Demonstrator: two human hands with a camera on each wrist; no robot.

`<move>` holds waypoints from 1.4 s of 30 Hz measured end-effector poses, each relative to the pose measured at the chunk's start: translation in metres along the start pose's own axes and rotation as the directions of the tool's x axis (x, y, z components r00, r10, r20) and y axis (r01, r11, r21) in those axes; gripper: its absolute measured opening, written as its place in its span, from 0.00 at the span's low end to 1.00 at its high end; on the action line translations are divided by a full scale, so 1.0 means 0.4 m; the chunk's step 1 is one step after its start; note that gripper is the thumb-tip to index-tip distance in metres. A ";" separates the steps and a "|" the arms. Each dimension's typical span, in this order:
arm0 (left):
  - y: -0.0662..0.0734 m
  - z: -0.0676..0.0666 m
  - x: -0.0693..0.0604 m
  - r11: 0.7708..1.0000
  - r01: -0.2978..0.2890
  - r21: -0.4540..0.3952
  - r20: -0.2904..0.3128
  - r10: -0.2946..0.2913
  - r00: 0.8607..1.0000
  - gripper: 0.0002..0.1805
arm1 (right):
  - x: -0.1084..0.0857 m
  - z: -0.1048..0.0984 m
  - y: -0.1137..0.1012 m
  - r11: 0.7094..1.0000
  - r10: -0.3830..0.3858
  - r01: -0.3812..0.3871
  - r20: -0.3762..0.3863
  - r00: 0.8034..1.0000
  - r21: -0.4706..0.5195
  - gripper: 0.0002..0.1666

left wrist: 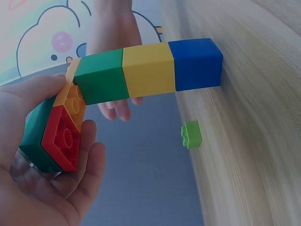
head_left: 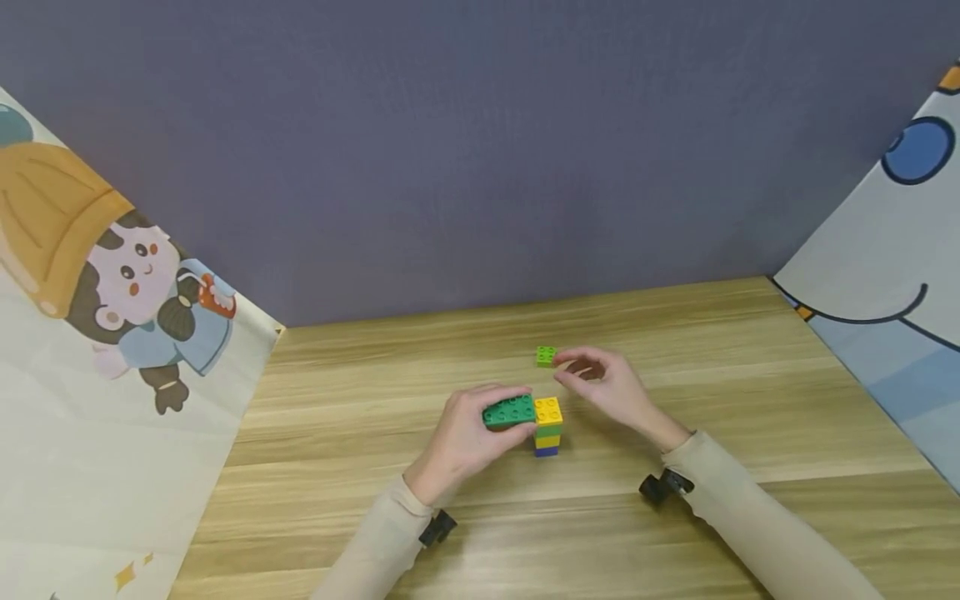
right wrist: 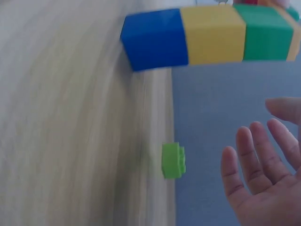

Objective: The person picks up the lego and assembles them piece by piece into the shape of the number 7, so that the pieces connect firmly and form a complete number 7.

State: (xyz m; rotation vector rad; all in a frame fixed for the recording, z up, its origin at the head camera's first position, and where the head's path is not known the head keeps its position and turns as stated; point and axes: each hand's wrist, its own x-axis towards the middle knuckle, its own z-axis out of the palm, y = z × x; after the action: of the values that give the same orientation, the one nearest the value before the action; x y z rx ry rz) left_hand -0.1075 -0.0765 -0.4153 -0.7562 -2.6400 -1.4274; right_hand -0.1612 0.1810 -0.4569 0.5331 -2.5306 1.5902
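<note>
A tower of toy building bricks stands on the table, with a blue brick (left wrist: pixel 197 64) at the bottom, then yellow (left wrist: pixel 148 70) and green (left wrist: pixel 101 77). A thin yellow-orange brick (head_left: pixel 548 410) tops it. My left hand (head_left: pixel 467 433) grips a dark green brick (head_left: pixel 512 412) level with the top, thumb and fingers on its opposite sides. Under that brick, in the left wrist view, a red brick (left wrist: pixel 60 139) sits against the yellow-orange one. Loosely bent and holding nothing, my right hand (head_left: pixel 609 390) hovers beside a small lime-green brick (head_left: pixel 545 357); the right wrist view shows them apart.
The wood-grain table (head_left: pixel 360 375) meets a dark blue-grey wall (head_left: pixel 480 167) at the back. Panels with cartoon drawings stand on the left (head_left: pixel 135 333) and right (head_left: pixel 885 250). A dark wrist camera (head_left: pixel 438 528) hangs at the left sleeve, another (head_left: pixel 664 487) at the right.
</note>
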 end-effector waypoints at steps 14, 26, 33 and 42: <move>0.002 -0.003 0.003 0.999 0.032 -0.005 0.016 -0.032 0.999 0.25 | 0.065 -0.001 0.066 0.991 0.126 -0.125 0.027 0.992 -0.040 0.22; 0.001 -0.003 0.005 0.999 0.039 0.020 0.037 -0.040 0.999 0.25 | 0.099 0.018 0.106 0.974 0.220 -0.218 0.034 0.975 -0.054 0.26; 0.003 -0.001 0.006 0.998 0.055 0.020 0.039 -0.056 0.998 0.24 | 0.112 0.027 0.125 0.967 0.256 -0.255 0.073 0.964 -0.022 0.30; 0.003 0.000 0.007 0.998 0.054 0.015 0.043 -0.054 0.998 0.24 | 0.121 0.030 0.144 0.965 0.260 -0.257 0.087 0.962 -0.047 0.31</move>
State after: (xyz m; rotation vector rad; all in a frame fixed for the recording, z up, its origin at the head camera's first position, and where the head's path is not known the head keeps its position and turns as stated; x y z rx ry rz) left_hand -0.1092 -0.0749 -0.4135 -0.7280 -2.7194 -1.4201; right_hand -0.2252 0.1815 -0.4983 0.2862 -2.7898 1.6318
